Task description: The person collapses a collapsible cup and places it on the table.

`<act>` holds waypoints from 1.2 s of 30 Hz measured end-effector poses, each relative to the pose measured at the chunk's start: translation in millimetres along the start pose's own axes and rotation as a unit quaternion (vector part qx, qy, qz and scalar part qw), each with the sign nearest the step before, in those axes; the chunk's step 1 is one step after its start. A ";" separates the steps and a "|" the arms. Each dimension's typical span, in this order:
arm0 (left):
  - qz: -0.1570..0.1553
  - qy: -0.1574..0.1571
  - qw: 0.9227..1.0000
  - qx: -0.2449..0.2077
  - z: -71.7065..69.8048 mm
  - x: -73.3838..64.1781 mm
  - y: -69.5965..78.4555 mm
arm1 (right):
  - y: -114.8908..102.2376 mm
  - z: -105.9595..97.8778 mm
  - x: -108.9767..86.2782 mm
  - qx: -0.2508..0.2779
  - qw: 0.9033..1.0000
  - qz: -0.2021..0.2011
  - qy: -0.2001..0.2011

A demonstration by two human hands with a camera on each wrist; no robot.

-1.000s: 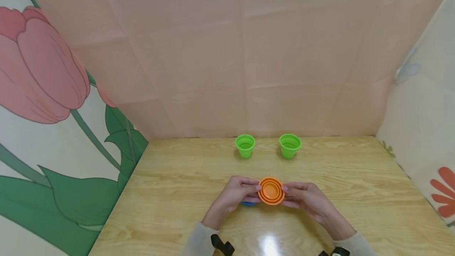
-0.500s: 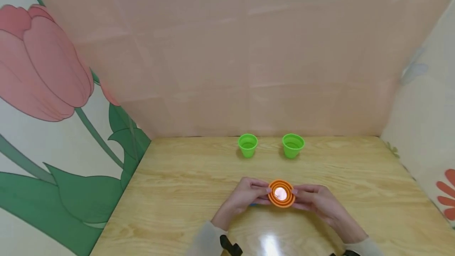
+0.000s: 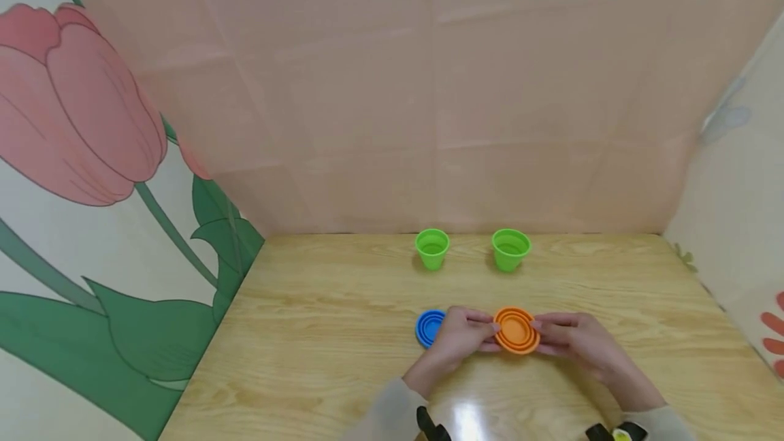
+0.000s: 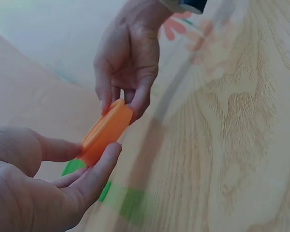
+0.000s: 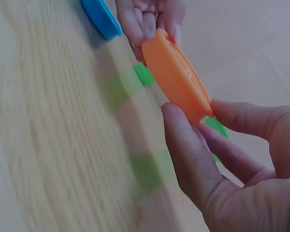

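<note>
A flattened orange collapsible cup (image 3: 517,331), its rings nested one inside another, is held between both hands above the table. My left hand (image 3: 456,337) pinches its left edge with thumb and fingers, and my right hand (image 3: 578,340) pinches the opposite edge. The wrist views show the orange cup (image 4: 105,133) edge-on, a shallow disc with fingertips at each end. Just left of my left hand lies a flattened blue collapsible cup (image 3: 429,327), partly covered by that hand in the head view. The right wrist view catches the blue cup (image 5: 102,18) at its top.
Two expanded green cups stand upright near the back of the wooden table (image 3: 318,352), a left one (image 3: 432,250) and a right one (image 3: 511,250). A pink sheet (image 3: 429,87) rises behind them. Tulip-patterned panels (image 3: 110,114) border the left side.
Both hands have shifted right with the orange cup, which stays pinched between them. More of the blue cup now shows beside the left hand. The view has turned slightly.
</note>
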State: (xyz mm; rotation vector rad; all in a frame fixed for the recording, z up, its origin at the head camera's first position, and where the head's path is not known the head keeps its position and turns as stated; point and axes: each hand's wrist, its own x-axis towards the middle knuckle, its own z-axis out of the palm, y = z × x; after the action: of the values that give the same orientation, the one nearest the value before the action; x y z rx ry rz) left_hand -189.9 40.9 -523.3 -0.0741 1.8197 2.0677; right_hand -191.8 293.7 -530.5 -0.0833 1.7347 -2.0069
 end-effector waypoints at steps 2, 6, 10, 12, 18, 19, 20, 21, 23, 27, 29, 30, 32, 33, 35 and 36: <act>-0.001 0.002 1.000 0.001 3.8 1.5 -1.2 | -1.1 -3.6 -1.1 -0.006 1.000 -0.001 -0.001; -0.004 0.006 1.000 0.003 9.5 4.7 -5.1 | -2.0 -8.6 -2.6 -0.023 1.000 0.001 0.001; -0.003 0.006 1.000 0.018 15.1 9.6 -6.3 | -2.1 -13.6 -4.5 -0.040 0.999 0.011 0.013; -0.003 0.006 1.000 0.024 17.8 12.7 -5.8 | -2.7 -17.1 -5.2 -0.043 0.999 0.015 0.018; -0.005 0.000 0.999 0.035 24.7 20.9 -4.1 | -3.8 -27.3 -6.2 -0.043 0.999 0.017 0.025; -0.008 0.000 0.999 0.039 25.7 21.8 -4.4 | -3.6 -28.1 -6.9 -0.043 0.999 0.019 0.027; -0.012 -0.001 0.999 0.043 26.6 22.5 -4.9 | -3.2 -28.7 -7.9 -0.045 0.998 0.018 0.027; -0.015 -0.002 0.999 0.047 27.4 23.1 -5.8 | -2.6 -29.2 -8.7 -0.045 0.998 0.019 0.029; -0.023 0.001 0.998 0.051 28.7 23.8 -7.6 | -0.7 -29.9 -10.7 -0.050 0.998 0.019 0.027; -0.030 0.008 0.997 0.071 29.6 23.4 -9.5 | 2.4 -29.7 -12.3 -0.053 0.998 0.026 0.035; -0.031 0.012 0.996 0.083 29.8 22.5 -9.1 | 3.9 -29.5 -12.3 -0.058 0.997 0.027 0.036; -0.030 0.015 0.995 0.089 30.3 22.1 -8.7 | 4.2 -29.6 -12.2 -0.062 0.997 0.029 0.040; -0.028 0.017 0.994 0.103 31.2 20.7 -7.4 | 4.8 -29.9 -12.6 -0.068 0.996 0.029 0.043; -0.027 0.017 0.994 0.109 31.8 19.9 -6.5 | 4.9 -30.3 -12.6 -0.071 0.996 0.029 0.044; -0.024 0.018 0.992 0.122 33.0 18.6 -4.8 | 4.3 -30.8 -13.4 -0.079 0.995 0.032 0.049; -0.023 0.019 0.991 0.128 33.6 18.1 -4.3 | 3.8 -31.0 -13.7 -0.083 0.995 0.034 0.052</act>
State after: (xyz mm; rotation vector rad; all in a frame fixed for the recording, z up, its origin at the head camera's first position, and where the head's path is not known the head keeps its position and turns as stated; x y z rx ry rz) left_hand -198.3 78.2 -527.3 -0.0838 2.0694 1.7975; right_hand -189.4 327.2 -536.6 0.0259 1.9419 -1.8448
